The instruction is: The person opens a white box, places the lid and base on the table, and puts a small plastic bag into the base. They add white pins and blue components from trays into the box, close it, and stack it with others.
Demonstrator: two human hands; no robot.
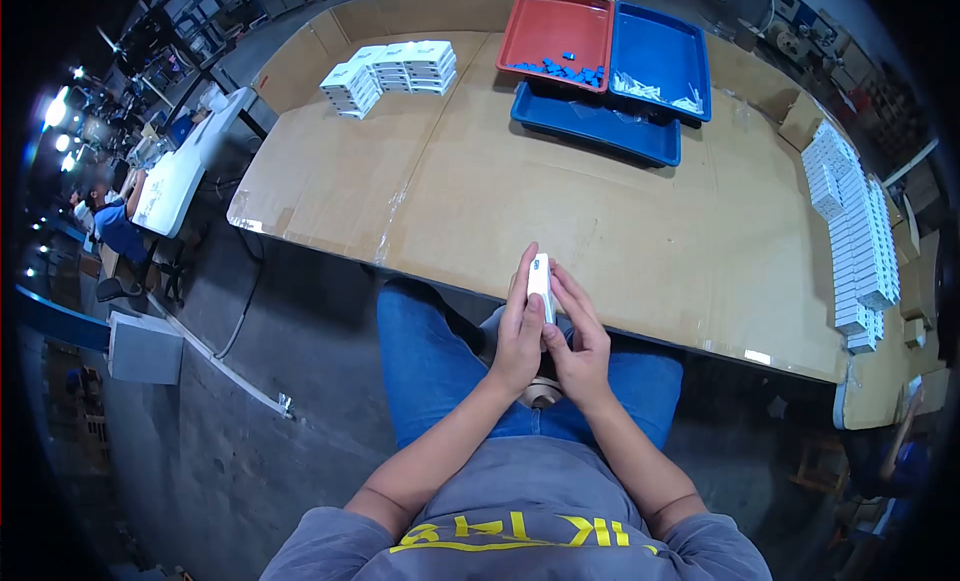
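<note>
Between my two hands is a small white box (pixel 540 278), held upright on its narrow side near the table's front edge, with a small dark mark at its far end. My left hand (pixel 519 336) presses along its left side, thumb on top. From the other side my right hand (pixel 582 341) closes round it, its thumb near the box's close end. Both hands are above my lap, at the edge of the cardboard-covered table (pixel 480 211). The undersides of the fingers and the lower part of the box are hidden.
A red tray (pixel 555 31) holds small blue pieces; a blue tray (pixel 660 51) beside it holds white pieces. Another blue tray (pixel 595 131) sits in front. Stacked white boxes (pixel 390 69) stand at back left, more white boxes (pixel 850 231) at right. A person (pixel 120 226) sits far left.
</note>
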